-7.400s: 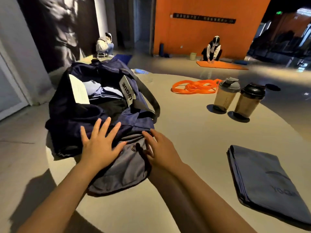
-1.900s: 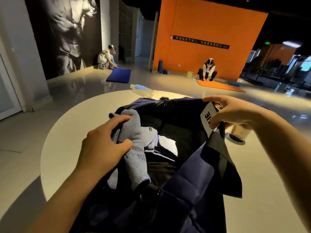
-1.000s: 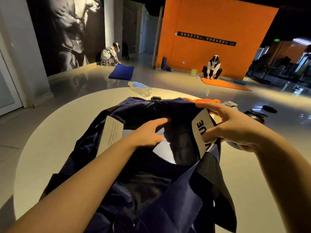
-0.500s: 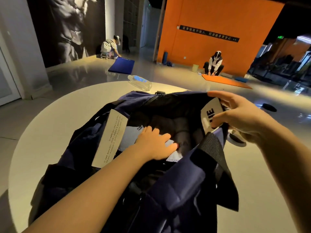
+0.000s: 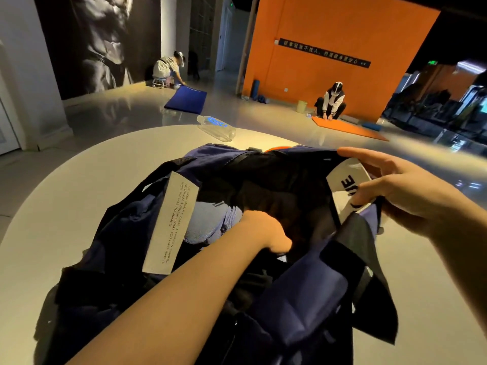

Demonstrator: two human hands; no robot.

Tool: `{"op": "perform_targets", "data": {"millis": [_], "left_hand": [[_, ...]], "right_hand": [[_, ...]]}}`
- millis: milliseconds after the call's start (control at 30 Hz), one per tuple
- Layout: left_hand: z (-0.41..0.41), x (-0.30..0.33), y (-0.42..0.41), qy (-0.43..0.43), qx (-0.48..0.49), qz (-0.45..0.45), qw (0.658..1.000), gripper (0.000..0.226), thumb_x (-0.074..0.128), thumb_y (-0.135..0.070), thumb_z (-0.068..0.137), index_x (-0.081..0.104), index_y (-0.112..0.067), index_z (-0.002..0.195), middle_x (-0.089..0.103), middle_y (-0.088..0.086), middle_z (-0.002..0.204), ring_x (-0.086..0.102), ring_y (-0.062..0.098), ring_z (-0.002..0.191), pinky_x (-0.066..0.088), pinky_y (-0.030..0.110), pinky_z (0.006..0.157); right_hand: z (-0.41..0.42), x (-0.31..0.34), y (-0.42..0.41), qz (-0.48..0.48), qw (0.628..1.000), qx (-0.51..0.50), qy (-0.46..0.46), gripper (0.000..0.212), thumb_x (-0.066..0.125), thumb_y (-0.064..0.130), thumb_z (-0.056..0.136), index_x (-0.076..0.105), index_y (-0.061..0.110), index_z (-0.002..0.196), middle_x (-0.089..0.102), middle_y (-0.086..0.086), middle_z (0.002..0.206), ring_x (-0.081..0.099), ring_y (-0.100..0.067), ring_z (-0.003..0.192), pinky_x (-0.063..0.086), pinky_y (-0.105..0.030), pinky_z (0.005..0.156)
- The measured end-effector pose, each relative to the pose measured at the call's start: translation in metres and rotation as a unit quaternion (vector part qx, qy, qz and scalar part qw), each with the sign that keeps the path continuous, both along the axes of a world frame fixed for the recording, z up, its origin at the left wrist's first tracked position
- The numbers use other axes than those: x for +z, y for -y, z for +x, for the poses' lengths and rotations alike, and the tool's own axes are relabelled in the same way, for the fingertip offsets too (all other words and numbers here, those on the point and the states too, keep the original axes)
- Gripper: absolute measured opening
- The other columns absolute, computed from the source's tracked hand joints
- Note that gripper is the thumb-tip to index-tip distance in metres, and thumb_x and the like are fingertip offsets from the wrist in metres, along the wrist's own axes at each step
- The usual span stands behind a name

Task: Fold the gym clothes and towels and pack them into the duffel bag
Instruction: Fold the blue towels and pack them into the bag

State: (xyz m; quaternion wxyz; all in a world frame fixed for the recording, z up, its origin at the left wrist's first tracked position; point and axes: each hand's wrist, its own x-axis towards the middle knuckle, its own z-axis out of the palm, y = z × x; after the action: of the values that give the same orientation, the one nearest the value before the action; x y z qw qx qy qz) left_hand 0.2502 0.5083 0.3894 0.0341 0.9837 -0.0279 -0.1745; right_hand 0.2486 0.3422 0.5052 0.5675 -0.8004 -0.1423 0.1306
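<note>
A navy duffel bag (image 5: 303, 299) lies unzipped on the round white table (image 5: 79, 206), its mouth facing me. My right hand (image 5: 400, 191) pinches the bag's far right rim at its white logo label (image 5: 345, 191) and holds the mouth up. My left hand (image 5: 263, 230) reaches down inside the bag, its fingers hidden in the dark interior. A light blue folded garment (image 5: 208, 225) lies in the bag just left of that hand. A long white printed tag (image 5: 171, 225) hangs over the left rim.
A clear water bottle (image 5: 216, 127) lies on its side at the table's far edge. A sliver of orange band (image 5: 276, 148) shows behind the bag. On the floor beyond, two people kneel at a blue mat (image 5: 185, 98) and an orange mat (image 5: 347, 127).
My left hand has pushed deeper into the bag, so its fingers no longer show. The right hand keeps its hold on the label and rim.
</note>
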Motion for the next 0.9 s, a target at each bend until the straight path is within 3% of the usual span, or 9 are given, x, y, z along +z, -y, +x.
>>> {"op": "perform_targets", "data": {"millis": [100, 200, 333, 400, 500, 600, 667, 800, 900], "left_hand": [[0.0, -0.002, -0.001, -0.006, -0.008, -0.006, 1.0, 0.046, 0.033, -0.04, 0.095, 0.058, -0.011, 0.122, 0.054, 0.015, 0.131, 0.05, 0.034, 0.119, 0.038, 0.042, 0.097], [-0.001, -0.003, -0.002, 0.007, -0.006, -0.005, 1.0, 0.026, 0.04, -0.032, 0.09, 0.058, -0.014, 0.092, 0.06, 0.012, 0.113, 0.055, 0.031, 0.105, 0.038, 0.037, 0.087], [-0.024, 0.006, -0.005, 0.171, -0.014, -0.072, 0.982, 0.023, 0.045, -0.03, 0.093, 0.054, -0.01, 0.099, 0.057, 0.01, 0.112, 0.056, 0.032, 0.106, 0.037, 0.037, 0.082], [-0.047, 0.01, -0.019, 0.354, -0.031, -0.116, 0.928, 0.032, 0.048, -0.032, 0.093, 0.06, -0.016, 0.118, 0.06, 0.005, 0.116, 0.061, 0.028, 0.101, 0.043, 0.036, 0.078], [-0.09, 0.013, -0.062, 0.578, 0.028, -0.058, 0.814, 0.027, 0.061, -0.03, 0.077, 0.072, -0.023, 0.101, 0.062, 0.005, 0.12, 0.057, 0.028, 0.109, 0.041, 0.041, 0.085], [-0.114, 0.026, -0.105, 0.399, 0.206, -0.049, 0.892, 0.045, 0.067, -0.03, 0.083, 0.057, -0.034, 0.127, 0.022, 0.005, 0.153, 0.03, 0.033, 0.131, 0.037, 0.05, 0.097], [-0.105, 0.029, -0.12, 0.284, 0.229, -0.054, 0.929, 0.059, 0.063, -0.034, 0.086, 0.041, -0.039, 0.141, 0.019, 0.0, 0.151, 0.038, 0.033, 0.127, 0.042, 0.045, 0.095], [-0.086, 0.048, -0.136, 0.312, 0.186, -0.025, 0.931, 0.061, 0.058, -0.019, 0.087, 0.039, -0.032, 0.143, 0.041, 0.001, 0.138, 0.05, 0.032, 0.118, 0.045, 0.04, 0.09], [-0.083, 0.069, -0.146, 0.318, 0.16, -0.011, 0.934, 0.067, 0.059, -0.014, 0.086, 0.034, -0.03, 0.146, 0.041, 0.001, 0.142, 0.045, 0.028, 0.125, 0.041, 0.04, 0.095]], "right_hand": [[0.005, -0.003, 0.009, -0.001, 1.0, 0.0, -0.005, 0.076, 0.047, -0.028, 0.073, 0.063, 0.029, 0.121, 0.057, 0.004, 0.13, 0.055, -0.024, 0.116, 0.051, -0.033, 0.077], [0.0, -0.004, 0.008, 0.005, 1.0, -0.002, -0.009, 0.076, 0.049, -0.027, 0.072, 0.061, 0.028, 0.123, 0.059, 0.002, 0.127, 0.058, -0.029, 0.109, 0.05, -0.035, 0.074], [-0.009, -0.006, 0.001, -0.033, 0.999, 0.009, 0.009, 0.079, 0.057, -0.023, 0.073, 0.054, 0.031, 0.13, 0.053, 0.006, 0.127, 0.058, -0.026, 0.106, 0.053, -0.04, 0.076], [-0.009, -0.008, -0.003, -0.069, 0.997, 0.0, 0.025, 0.082, 0.061, -0.02, 0.072, 0.05, 0.034, 0.133, 0.048, 0.009, 0.123, 0.056, -0.025, 0.108, 0.053, -0.041, 0.075], [-0.009, -0.009, -0.007, -0.099, 0.994, -0.011, 0.045, 0.085, 0.065, -0.017, 0.073, 0.045, 0.038, 0.135, 0.045, 0.01, 0.117, 0.053, -0.026, 0.112, 0.052, -0.04, 0.072], [-0.012, -0.011, -0.017, -0.142, 0.986, -0.013, 0.09, 0.087, 0.065, -0.014, 0.075, 0.039, 0.037, 0.141, 0.047, 0.005, 0.119, 0.054, -0.022, 0.108, 0.051, -0.035, 0.069], [-0.019, -0.013, -0.028, -0.248, 0.954, -0.022, 0.169, 0.083, 0.067, -0.006, 0.078, 0.036, 0.035, 0.143, 0.044, 0.001, 0.125, 0.049, -0.022, 0.112, 0.051, -0.038, 0.076], [-0.053, -0.021, -0.053, -0.47, 0.768, -0.111, 0.421, 0.059, 0.068, 0.015, 0.081, 0.047, 0.024, 0.135, 0.033, -0.011, 0.139, 0.041, -0.036, 0.119, 0.047, -0.044, 0.084], [-0.081, -0.03, -0.088, -0.394, 0.77, -0.029, 0.501, 0.031, 0.062, 0.015, 0.08, 0.06, 0.012, 0.111, 0.049, -0.012, 0.121, 0.048, -0.035, 0.106, 0.041, -0.038, 0.077]]}}
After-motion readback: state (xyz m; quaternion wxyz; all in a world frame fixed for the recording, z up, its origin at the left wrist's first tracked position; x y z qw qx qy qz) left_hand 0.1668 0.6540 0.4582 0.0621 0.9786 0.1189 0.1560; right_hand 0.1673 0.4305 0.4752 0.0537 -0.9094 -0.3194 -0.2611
